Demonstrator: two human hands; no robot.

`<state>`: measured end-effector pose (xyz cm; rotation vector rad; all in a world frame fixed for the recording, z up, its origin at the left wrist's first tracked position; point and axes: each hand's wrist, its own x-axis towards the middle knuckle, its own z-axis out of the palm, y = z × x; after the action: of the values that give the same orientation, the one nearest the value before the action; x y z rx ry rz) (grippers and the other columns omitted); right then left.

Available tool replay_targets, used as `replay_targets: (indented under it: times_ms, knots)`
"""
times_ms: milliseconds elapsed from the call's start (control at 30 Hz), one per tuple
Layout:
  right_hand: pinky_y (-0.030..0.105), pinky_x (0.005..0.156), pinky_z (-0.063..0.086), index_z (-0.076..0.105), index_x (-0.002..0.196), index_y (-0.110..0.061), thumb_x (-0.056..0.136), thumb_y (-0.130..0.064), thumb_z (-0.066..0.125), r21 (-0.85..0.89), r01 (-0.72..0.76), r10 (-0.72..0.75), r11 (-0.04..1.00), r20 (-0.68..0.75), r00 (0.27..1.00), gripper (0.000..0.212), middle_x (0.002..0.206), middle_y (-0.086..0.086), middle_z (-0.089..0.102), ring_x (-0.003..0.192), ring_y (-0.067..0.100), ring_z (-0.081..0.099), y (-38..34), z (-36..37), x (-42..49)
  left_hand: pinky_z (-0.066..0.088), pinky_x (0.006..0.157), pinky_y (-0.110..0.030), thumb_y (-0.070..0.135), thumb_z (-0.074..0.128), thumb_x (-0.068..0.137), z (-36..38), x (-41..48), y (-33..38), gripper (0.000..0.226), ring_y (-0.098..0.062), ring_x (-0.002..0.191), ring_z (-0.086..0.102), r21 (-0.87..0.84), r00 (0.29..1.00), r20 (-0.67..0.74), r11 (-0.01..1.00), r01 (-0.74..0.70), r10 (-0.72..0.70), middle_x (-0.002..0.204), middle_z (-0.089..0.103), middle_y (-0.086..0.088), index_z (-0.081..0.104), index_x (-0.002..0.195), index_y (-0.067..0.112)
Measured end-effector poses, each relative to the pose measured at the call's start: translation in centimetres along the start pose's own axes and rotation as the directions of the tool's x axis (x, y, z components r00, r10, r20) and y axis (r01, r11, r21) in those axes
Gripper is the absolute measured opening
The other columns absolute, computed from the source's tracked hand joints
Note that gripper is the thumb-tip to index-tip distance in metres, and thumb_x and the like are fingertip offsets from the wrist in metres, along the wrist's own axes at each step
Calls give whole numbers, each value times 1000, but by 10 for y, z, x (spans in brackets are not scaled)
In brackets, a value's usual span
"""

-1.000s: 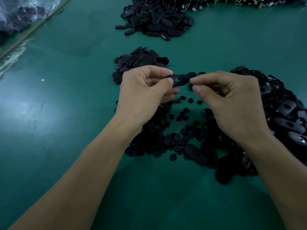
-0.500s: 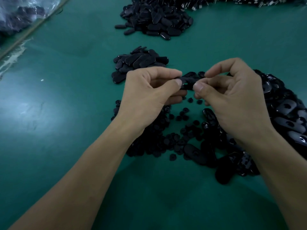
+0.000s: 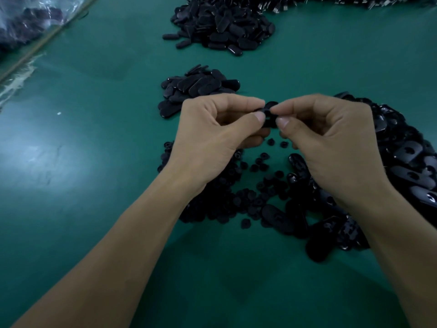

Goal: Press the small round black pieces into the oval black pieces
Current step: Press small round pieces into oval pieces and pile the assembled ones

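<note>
Item: 1 oval black piece [image 3: 269, 114], raised above the green table [image 3: 94, 185], pinched at either end by my left hand [image 3: 212, 138] and right hand [image 3: 331, 143]. Step, I judge: seating 1 small round piece, hidden from view. Next: squeeze square until flush. Spare round pieces [image 3: 264, 156] lie below.

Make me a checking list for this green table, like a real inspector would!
Surface: green table, with a shiny glare patch at the left.
Job's things: oval piece held up between the hands; small round pieces scattered beneath; heap of oval pieces at right.
Clutter: near pile and far pile of black parts; plastic bag top left.
Grippers: left hand and right hand both pinch the oval piece with thumb and fingers.
Cables: nothing seen.
Surroundings: pale strip along the table edge.
</note>
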<state>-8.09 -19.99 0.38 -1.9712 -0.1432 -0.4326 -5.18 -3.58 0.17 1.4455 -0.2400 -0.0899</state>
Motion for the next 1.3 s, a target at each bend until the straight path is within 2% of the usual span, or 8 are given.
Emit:
replay_targets:
  times_ms: [133, 267, 467, 633, 800, 967, 1133, 1300]
  knots:
    - [24, 75, 58, 71, 94, -33, 93, -12, 70, -46, 16, -16, 999, -8, 1000, 21, 82, -14, 73, 80, 7, 71, -3, 1, -1, 63, 71, -29, -4, 72, 89, 1, 1, -2, 15, -20, 75, 77, 56, 999, 21, 998, -26, 25, 81, 78, -10, 75, 93, 11]
    - [35, 69, 58, 53, 89, -38, 90, -16, 72, -59, -37, 39, 998, 33, 999, 30, 83, -9, 72, 74, 11, 69, -1, -1, -1, 63, 73, -31, -2, 73, 88, -1, 2, -6, 18, -22, 78, 77, 133, 997, 29, 988, -72, 68, 83, 78, -7, 76, 93, 15]
    - [21, 62, 46, 43, 82, -40, 90, -17, 72, -97, -50, 54, 994, 35, 998, 38, 83, -3, 69, 70, 11, 65, -2, -1, -2, 63, 77, -35, 3, 77, 87, -2, 3, -9, 18, -17, 76, 76, 295, 989, 48, 944, -150, 142, 83, 79, 1, 78, 97, 18]
    - [28, 62, 54, 40, 79, -37, 88, -13, 72, -187, -27, 25, 982, -16, 1000, 41, 81, -4, 69, 73, 13, 68, -4, 2, -5, 61, 77, -29, 5, 77, 87, -1, 2, -11, 18, -9, 77, 75, 363, 985, 71, 916, -171, 156, 85, 78, 6, 79, 99, 17]
    - [32, 63, 56, 40, 76, -33, 85, -13, 76, -180, -88, 82, 980, -41, 996, 42, 76, -4, 71, 73, 10, 70, -8, 3, -8, 58, 74, -21, 2, 77, 84, -1, 1, -13, 22, -4, 76, 74, 445, 981, 84, 875, -192, 172, 84, 77, 9, 77, 97, 19]
    - [39, 64, 59, 49, 71, -29, 84, -14, 79, -220, -108, 89, 970, -94, 992, 36, 74, -4, 69, 71, 14, 69, -12, 8, -12, 54, 68, -13, 4, 76, 82, 2, -3, -12, 23, 2, 72, 69, 580, 966, 88, 776, -248, 243, 82, 73, 15, 76, 101, 18]
    - [22, 62, 53, 62, 77, -27, 87, -1, 67, -297, -16, -2, 955, -63, 998, 27, 70, -13, 68, 66, 8, 66, -15, 13, -14, 60, 74, -26, 8, 78, 85, 3, -3, -10, 18, -2, 77, 71, 603, 964, 62, 760, -243, 260, 87, 75, 10, 77, 102, 15]
    - [3, 70, 47, 73, 100, -23, 94, -12, 66, -243, 21, -19, 970, 9, 1000, 14, 82, -25, 67, 82, -7, 66, -18, 15, -17, 59, 73, -29, 10, 76, 85, 2, -3, -10, 15, -3, 76, 71, 606, 964, 17, 764, -221, 265, 84, 74, 11, 76, 96, 19]
